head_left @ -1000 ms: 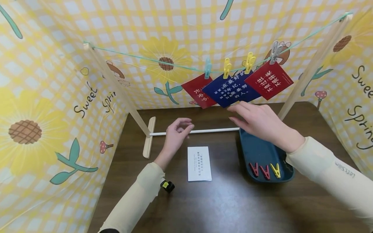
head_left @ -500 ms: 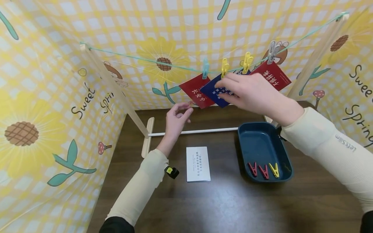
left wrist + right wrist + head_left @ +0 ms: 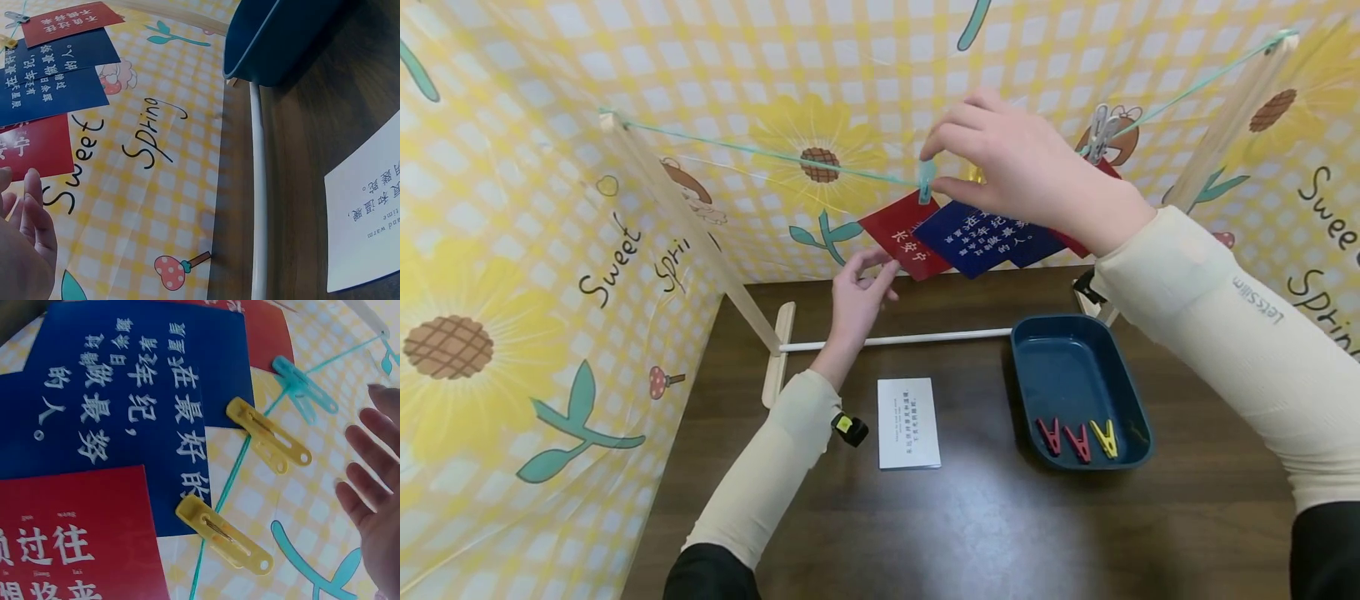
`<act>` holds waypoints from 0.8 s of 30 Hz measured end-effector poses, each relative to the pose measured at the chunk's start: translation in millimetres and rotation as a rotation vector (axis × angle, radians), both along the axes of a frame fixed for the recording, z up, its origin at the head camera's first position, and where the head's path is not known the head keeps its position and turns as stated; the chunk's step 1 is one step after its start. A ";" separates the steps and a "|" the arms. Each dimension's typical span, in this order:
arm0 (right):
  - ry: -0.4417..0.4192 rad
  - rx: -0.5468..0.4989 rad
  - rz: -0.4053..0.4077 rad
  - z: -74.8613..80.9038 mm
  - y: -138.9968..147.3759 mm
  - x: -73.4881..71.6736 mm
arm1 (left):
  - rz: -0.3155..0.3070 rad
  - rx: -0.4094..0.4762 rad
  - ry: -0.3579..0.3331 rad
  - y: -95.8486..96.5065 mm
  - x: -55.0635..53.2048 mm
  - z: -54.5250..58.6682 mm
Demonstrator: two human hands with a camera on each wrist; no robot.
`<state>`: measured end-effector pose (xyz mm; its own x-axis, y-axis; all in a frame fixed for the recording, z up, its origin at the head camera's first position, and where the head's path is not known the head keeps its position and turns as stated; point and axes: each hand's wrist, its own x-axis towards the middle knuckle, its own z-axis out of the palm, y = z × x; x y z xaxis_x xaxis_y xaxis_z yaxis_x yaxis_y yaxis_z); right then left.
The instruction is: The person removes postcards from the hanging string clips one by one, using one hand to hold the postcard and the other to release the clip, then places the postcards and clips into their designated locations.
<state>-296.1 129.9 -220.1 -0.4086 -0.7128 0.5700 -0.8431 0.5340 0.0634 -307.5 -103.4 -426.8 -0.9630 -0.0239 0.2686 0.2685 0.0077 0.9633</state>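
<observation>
My right hand (image 3: 1011,154) is up at the line, its thumb and fingertips on either side of the teal clothespin (image 3: 924,194). In the right wrist view, its fingers (image 3: 365,440) are spread a little apart from that clothespin's handle end. The teal clothespin clips a red card (image 3: 901,233) to the green string (image 3: 752,151). My left hand (image 3: 859,292) is low at this card, fingertips right at its lower edge, with a gap between thumb and finger. Beside it, blue cards (image 3: 119,400) hang from two yellow clothespins (image 3: 269,431), partly behind my right hand in the head view.
Grey clothespins (image 3: 1101,133) hold another red card (image 3: 69,537) farther right. Wooden posts (image 3: 688,225) carry the string, with a white rod (image 3: 940,337) low between them. A blue tray (image 3: 1067,358) holds several loose clothespins (image 3: 1078,440). White cards (image 3: 908,423) lie on the table.
My right hand has risen and moved left, from below the blue cards across them to the teal clothespin. My left hand has moved up to the left red card's lower edge.
</observation>
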 end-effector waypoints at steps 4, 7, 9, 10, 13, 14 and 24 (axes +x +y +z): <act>-0.119 0.031 -0.017 6.6 0.8 -10.9 | -0.011 -0.001 0.005 -0.4 -1.5 -0.3; -0.227 0.068 -0.064 9.7 1.7 -16.3 | -0.021 -0.004 0.017 -0.8 -2.2 -0.4; -0.290 0.093 -0.093 11.1 1.3 -19.2 | -0.026 -0.009 0.019 -0.8 -2.1 0.1; -0.321 0.106 -0.109 11.9 0.6 -20.2 | -0.027 -0.012 0.018 -0.8 -1.8 0.4; -0.384 0.135 -0.139 12.7 -1.6 -23.5 | -0.036 -0.016 0.017 0.1 -0.9 1.3; -0.401 0.141 -0.148 12.6 -2.2 -24.4 | -0.039 -0.015 0.018 0.6 -0.7 1.4; -0.501 0.143 -0.211 15.0 -0.2 -29.5 | -0.049 -0.006 0.031 1.5 1.5 4.6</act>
